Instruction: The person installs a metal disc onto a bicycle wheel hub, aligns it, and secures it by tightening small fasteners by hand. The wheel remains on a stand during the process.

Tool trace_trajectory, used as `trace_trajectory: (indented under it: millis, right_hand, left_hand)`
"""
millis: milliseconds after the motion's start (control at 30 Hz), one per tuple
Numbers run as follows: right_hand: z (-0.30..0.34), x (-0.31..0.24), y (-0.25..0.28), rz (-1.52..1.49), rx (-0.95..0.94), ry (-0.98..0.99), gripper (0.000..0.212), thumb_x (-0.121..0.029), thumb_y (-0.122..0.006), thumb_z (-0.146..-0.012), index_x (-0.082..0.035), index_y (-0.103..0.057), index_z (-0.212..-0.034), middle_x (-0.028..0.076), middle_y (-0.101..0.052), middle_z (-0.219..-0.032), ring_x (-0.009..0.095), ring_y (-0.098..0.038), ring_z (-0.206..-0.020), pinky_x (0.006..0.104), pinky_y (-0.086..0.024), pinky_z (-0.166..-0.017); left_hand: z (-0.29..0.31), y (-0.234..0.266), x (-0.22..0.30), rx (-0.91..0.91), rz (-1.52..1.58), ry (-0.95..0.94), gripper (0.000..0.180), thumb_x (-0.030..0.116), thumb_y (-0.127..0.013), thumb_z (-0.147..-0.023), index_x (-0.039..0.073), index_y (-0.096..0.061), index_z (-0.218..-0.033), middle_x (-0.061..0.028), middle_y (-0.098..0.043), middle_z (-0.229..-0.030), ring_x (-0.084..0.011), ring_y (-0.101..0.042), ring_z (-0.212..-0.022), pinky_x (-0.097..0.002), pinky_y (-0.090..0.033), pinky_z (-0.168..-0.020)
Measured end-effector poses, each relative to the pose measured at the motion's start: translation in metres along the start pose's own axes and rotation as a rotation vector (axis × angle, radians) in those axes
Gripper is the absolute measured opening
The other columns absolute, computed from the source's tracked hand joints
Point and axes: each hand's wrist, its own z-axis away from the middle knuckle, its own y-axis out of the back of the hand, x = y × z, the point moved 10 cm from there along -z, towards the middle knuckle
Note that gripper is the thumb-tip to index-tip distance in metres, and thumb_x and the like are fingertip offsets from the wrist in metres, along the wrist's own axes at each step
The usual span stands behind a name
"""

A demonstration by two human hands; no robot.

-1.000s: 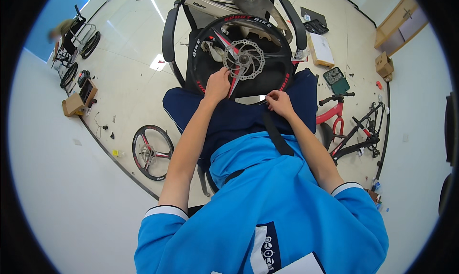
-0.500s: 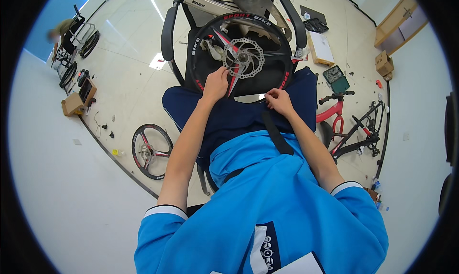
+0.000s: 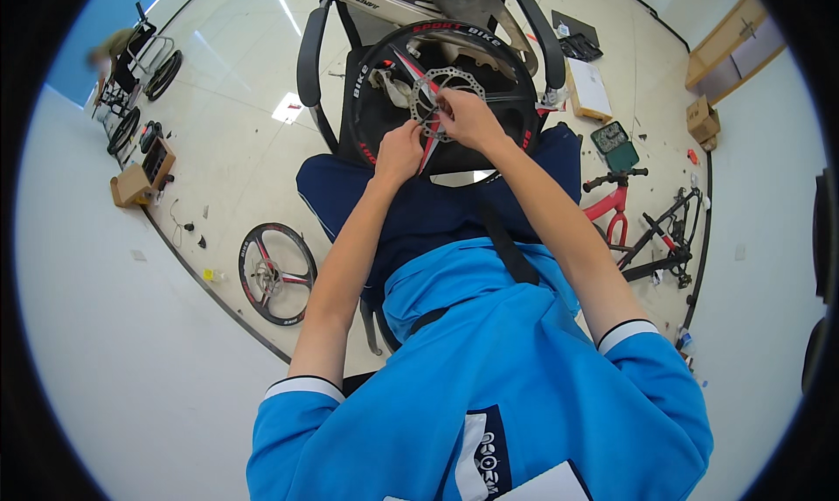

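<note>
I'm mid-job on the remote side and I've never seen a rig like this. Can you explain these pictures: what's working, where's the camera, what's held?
There's no machine: these are a person's bare hands. Every picture comes from a fisheye camera on the person's head, looking down, so edges bend.

A three-spoke bicycle wheel with a toothed brake disc sits over a black office chair. The left hand has its fingertips at the disc's lower-left edge; the right hand reaches over its middle. Whether either pinches something small is hidden.

On the floor are another wheel, a red bike frame, a black bike frame and an open green case.
</note>
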Motion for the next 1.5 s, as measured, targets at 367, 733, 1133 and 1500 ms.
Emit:
trace_trajectory:
  millis: [367,733,1133,1500]
  right_hand:
    - [-0.025,-0.026,-0.035,0.598,-0.367,0.449,0.009,-0.008,-0.065,-0.077,-0.005,-0.065,-0.085,0.008,-0.065,-0.088,0.027,-0.068,-0.085,0.0393,-0.056,-0.072]
    - [-0.021,-0.030,-0.042,0.648,-0.452,0.558,0.010,-0.007,-0.066,-0.075,-0.005,-0.062,-0.084,0.008,-0.064,-0.088,0.027,-0.068,-0.085,0.0387,-0.055,-0.072]
    - [-0.011,-0.030,-0.036,0.655,-0.422,0.593,0.005,-0.010,-0.063,-0.080,-0.006,-0.063,-0.083,0.008,-0.066,-0.088,0.026,-0.070,-0.084,0.0369,-0.056,-0.069]
    - [-0.012,-0.023,-0.033,0.563,-0.256,0.437,0.004,-0.009,-0.060,-0.080,-0.007,-0.063,-0.080,0.009,-0.067,-0.081,0.027,-0.070,-0.079,0.0388,-0.056,-0.068]
  left_hand:
    - [0.016,-0.011,0.002,0.124,0.030,0.175,0.018,0.016,-0.052,-0.095,0.001,-0.060,-0.091,-0.0286,-0.064,-0.082,-0.0493,-0.062,-0.081,-0.0571,-0.047,-0.071]
    - [0.020,-0.039,0.004,0.155,0.217,0.291,0.020,0.016,-0.050,-0.096,-0.002,-0.059,-0.100,-0.0331,-0.063,-0.082,-0.0537,-0.059,-0.086,-0.0584,-0.046,-0.073]
    - [0.029,-0.087,-0.020,0.018,0.770,0.568,0.025,0.017,-0.047,-0.100,-0.004,-0.057,-0.092,-0.0103,-0.057,-0.062,-0.0231,-0.062,-0.045,-0.0354,-0.054,-0.046]
    - [0.004,-0.026,-0.023,-0.144,0.147,0.181,0.025,0.022,-0.052,-0.096,0.002,-0.067,-0.098,-0.0230,-0.067,-0.093,-0.0437,-0.064,-0.091,-0.0467,-0.050,-0.078]
